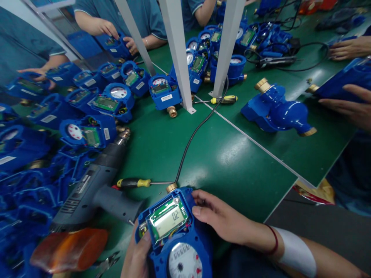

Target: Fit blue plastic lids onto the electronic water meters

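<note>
A blue water meter (pixel 199 243) is held at the table's near edge, between my two hands. Its display (pixel 169 222) reads about 0.2, and below that is a round white dial (pixel 185 262). My left hand (pixel 136 251) grips its left side, thumb beside the circuit board. On the upper right edge of the housing, my right hand (pixel 217 216) is closed with thumb and fingers. A brass fitting (pixel 172 188) sticks out at the far end. Just beyond it lies a black and yellow screwdriver (pixel 133 183), its shaft pointing right.
A heat gun (pixel 95 189) lies left, near an orange mallet head (pixel 69 249) and pliers (pixel 108 262). Several open meters (pixel 113 100) fill the left and back. White posts (pixel 176 50) stand ahead. Another meter (pixel 278 108) lies right, near a co-worker's hand (pixel 350 104).
</note>
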{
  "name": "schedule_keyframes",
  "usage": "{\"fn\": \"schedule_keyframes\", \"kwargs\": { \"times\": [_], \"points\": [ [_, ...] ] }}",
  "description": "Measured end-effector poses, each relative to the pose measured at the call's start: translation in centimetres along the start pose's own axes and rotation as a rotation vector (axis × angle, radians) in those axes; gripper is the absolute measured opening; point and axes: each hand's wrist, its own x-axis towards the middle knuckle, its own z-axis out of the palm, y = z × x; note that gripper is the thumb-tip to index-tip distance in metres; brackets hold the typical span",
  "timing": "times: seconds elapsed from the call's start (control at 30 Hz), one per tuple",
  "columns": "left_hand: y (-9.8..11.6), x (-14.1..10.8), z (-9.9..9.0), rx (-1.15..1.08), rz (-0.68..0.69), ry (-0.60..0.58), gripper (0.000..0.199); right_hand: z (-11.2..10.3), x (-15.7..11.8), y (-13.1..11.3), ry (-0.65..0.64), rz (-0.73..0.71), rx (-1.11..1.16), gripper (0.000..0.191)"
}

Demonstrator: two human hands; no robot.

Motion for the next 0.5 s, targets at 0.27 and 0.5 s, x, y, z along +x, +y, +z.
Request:
{"fn": "schedule_keyframes", "kwargs": {
  "times": [0.27, 0.5],
  "points": [
    [2.8, 1.6, 1.5, 0.364, 0.117, -0.377, 0.061, -2.4, -0.5, -0.3, 0.028, 0.110, 0.072, 0.048],
    [7.8, 5.1, 4.6, 0.897, 0.474, -0.579, 0.046, -3.9, -2.1, -0.5, 0.010, 0.030, 0.236, 0.040]
  ]
}}
